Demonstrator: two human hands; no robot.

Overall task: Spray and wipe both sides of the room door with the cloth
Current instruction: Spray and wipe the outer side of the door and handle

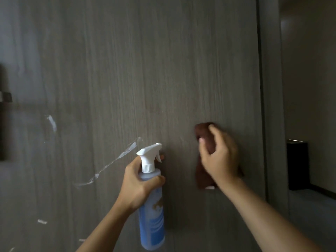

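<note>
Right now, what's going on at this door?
A person is cleaning a grey wood-grain door. The left hand grips a blue spray bottle with a white trigger head; the right hand presses a dark brown cloth against the door's right part. White wet streaks remain unwiped further left.

door (127, 70) fills the view | left hand (140, 186) holds spray bottle (151, 206) upright before door, low centre | right hand (220, 159) presses cloth (202, 131) on door, right of bottle | door frame (271, 106) right of cloth | door handle (5, 97) far left
</note>
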